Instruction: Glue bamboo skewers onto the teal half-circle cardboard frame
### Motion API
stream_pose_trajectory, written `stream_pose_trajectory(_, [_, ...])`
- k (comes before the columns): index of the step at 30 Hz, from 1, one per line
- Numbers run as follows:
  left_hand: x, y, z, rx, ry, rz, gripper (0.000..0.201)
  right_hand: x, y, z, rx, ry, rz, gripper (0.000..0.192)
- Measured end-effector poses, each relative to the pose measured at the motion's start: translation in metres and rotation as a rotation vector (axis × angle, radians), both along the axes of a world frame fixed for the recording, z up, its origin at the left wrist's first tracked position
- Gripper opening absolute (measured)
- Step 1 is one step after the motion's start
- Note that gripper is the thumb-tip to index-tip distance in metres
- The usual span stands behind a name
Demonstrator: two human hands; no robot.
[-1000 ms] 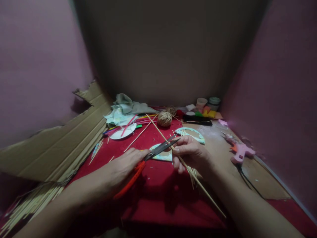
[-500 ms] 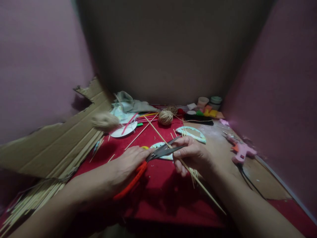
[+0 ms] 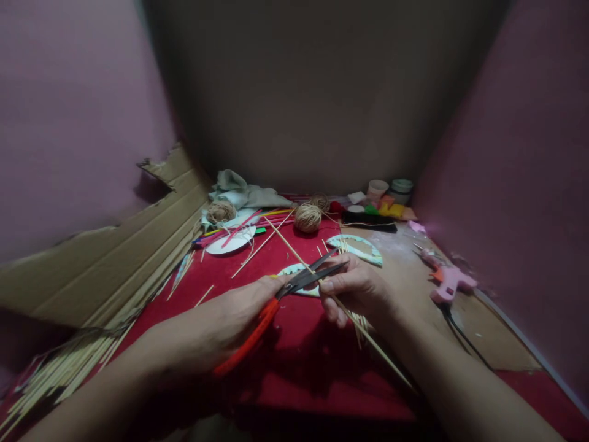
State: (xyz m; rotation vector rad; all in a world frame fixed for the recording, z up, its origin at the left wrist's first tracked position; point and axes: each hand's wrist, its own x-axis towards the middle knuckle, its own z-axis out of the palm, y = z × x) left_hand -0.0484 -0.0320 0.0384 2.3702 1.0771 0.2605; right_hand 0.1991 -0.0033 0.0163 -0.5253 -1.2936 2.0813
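Landmark: scissors (image 3: 297,282). Blades dark metal, straight, tapering, parted in a narrow V; handles (image 3: 251,337) orange-red, curved. Left hand (image 3: 246,304): grip closed around the handles, fingers partly hidden underneath.

Long stick (image 3: 289,245), pale, thin and straight, lies between the scissors' blades, running slantwise from beyond them to their near right. Right hand (image 3: 354,285), just right of the scissors: grip pinching the long stick between thumb and fingers. Shorter sticks (image 3: 359,331), same pale material, show below this hand; whether it holds them, cannot tell.

Worktop (image 3: 285,356) under the scissors: red fabric cover. Just behind the blades, a flat piece (image 3: 292,269) with pale green patterned covering, partly hidden. Beyond the scissors to the right, a flat half-round piece (image 3: 354,245), brown in the middle, patterned rim.

Beyond the scissors: twine ball (image 3: 308,218), coarse, fibrous, another behind it. Beyond and left: white disc (image 3: 230,240), flat; crumpled pale cloth (image 3: 262,197) bearing a third ball (image 3: 221,212) of twine.

Well right of the scissors: pink glue gun (image 3: 453,282) on brown board (image 3: 488,325). Far left: cardboard (image 3: 115,264), ridged, ragged-edged.
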Motion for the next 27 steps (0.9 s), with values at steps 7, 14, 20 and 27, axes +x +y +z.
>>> stream_pose_trajectory(7, [0.008,-0.004,0.000,-0.063,0.029,0.070,0.047,-0.001,0.001,-0.002,-0.010,0.027,0.007,0.016])
stream_pose_trajectory(14, [0.013,-0.006,0.003,0.003,0.071,0.052,0.060,-0.002,0.004,-0.006,-0.044,0.022,-0.048,0.017])
stream_pose_trajectory(20, [0.006,-0.007,0.004,0.062,0.124,0.034,0.046,-0.004,0.006,-0.015,-0.065,0.051,-0.029,0.020])
stream_pose_trajectory(27, [0.008,-0.007,0.003,0.028,0.017,0.033,0.037,-0.006,0.004,-0.012,-0.053,0.054,-0.015,0.019])
